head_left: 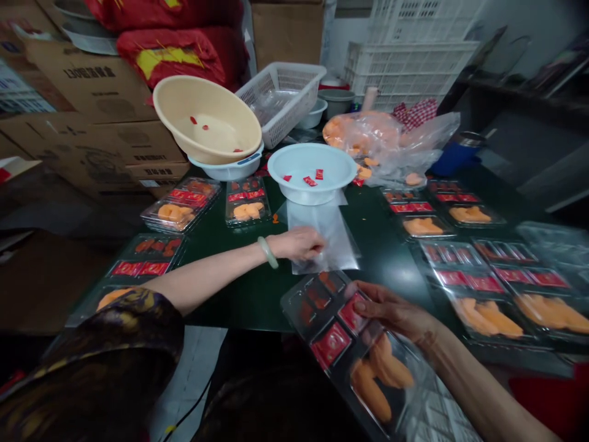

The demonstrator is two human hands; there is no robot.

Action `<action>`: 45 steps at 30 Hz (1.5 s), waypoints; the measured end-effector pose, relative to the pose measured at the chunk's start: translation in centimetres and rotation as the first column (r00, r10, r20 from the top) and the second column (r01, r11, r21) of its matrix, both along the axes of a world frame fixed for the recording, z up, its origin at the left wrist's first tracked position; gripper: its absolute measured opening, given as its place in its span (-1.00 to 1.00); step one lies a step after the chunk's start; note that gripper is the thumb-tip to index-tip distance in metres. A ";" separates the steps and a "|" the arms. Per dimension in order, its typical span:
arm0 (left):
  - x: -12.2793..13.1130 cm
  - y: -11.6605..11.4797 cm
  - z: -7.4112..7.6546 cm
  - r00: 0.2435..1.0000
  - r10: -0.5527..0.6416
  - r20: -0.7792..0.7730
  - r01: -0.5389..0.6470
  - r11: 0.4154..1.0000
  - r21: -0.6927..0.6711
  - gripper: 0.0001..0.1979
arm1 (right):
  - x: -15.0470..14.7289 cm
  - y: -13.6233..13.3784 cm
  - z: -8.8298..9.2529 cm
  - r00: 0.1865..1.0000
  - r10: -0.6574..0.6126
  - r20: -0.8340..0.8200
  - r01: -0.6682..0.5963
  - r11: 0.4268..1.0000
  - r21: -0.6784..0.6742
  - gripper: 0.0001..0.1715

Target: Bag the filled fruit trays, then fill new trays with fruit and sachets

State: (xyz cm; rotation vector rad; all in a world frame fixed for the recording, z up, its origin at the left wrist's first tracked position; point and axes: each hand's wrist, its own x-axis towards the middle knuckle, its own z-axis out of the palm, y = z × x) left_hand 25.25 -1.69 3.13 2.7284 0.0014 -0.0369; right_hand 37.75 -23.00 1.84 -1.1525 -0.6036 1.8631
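My left hand point(301, 244), with a pale green bangle at the wrist, is closed with its fingertips on a stack of clear plastic bags point(322, 224) lying on the dark green table. My right hand point(386, 307) grips a clear plastic tray point(317, 350) near its edge, thumb on top. That tray is tilted over the table's front edge. In its compartments sit small reddish-brown pieces, two red packets point(331, 345) and long orange pieces point(372, 388). A light blue basin point(311, 178) with a few red packets stands just beyond the bags.
Filled trays lie on the left point(181, 205) and on the right point(488, 285). Behind are a cream basin point(207, 123), a white basket point(294, 98) and a clear bag of orange pieces point(368, 132). Cardboard boxes point(92, 141) and white crates point(405, 67) are stacked at the back.
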 end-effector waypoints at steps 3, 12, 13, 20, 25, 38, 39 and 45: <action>-0.7 -1.0 1.0 0.997 -0.055 0.063 0.043 0.985 0.169 -0.85 | -0.1 0.1 0.7 0.998 0.013 0.059 -0.013 1.000 0.001 -0.56; -3.2 -3.4 2.8 0.958 -0.253 0.136 0.199 0.926 0.321 -0.78 | 0.6 -2.1 1.6 0.965 -0.160 0.207 0.168 0.985 -0.023 0.03; -3.3 -3.7 2.7 0.953 -0.261 0.154 0.204 0.928 0.312 -0.77 | 0.5 -2.1 1.7 0.961 -0.175 0.215 0.180 0.984 -0.006 0.07; -4.6 -5.6 0.9 0.967 0.105 0.232 -0.191 0.902 0.387 -0.82 | -0.5 -2.3 0.5 0.948 -0.254 0.190 0.245 0.967 0.068 0.00; -5.9 -6.2 -0.9 0.785 0.594 0.175 -0.618 0.764 0.184 -0.70 | -1.6 -2.9 -0.9 0.930 -0.341 0.135 0.331 0.940 0.087 -0.03; -7.7 -5.0 -2.6 0.760 0.627 0.174 -0.562 0.767 -0.311 -0.88 | -3.8 -2.1 -1.7 0.863 -0.502 -0.051 0.504 0.852 0.138 -0.22; -7.8 -5.6 -2.6 0.731 0.664 0.157 -0.601 0.735 -0.314 -0.88 | -4.0 -2.1 -1.6 0.851 -0.523 -0.058 0.525 0.840 0.138 -0.22; -8.0 -7.9 -3.3 0.574 0.818 -0.036 -0.639 0.420 -0.645 -0.82 | -4.8 -2.2 -1.4 0.818 -0.575 -0.029 0.574 0.810 0.120 -0.17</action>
